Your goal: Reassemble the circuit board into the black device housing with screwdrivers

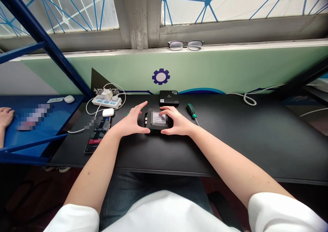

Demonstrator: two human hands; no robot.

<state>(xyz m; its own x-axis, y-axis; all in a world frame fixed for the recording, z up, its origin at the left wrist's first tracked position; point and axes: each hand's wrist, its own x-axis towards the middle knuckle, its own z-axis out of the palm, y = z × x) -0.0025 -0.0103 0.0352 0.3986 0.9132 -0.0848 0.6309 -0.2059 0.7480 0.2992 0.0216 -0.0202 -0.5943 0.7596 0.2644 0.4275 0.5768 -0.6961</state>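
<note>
A small black box (156,119) with a white label on top lies on the black table (230,136), straight ahead of me. My left hand (131,121) rests against its left side, thumb at the near corner and fingers stretched along the far left edge. My right hand (176,120) wraps the right side, its fingers curled over the top edge by the label. Both hands touch the box, which sits flat on the table.
A second black box (168,97) lies just behind, a green-handled screwdriver (192,112) to the right. At the left are a phone (98,134), a white earbud case (108,112) and a power strip (106,102) with cables. Glasses (186,44) rest on the sill. Another person's hand (5,117) is at far left.
</note>
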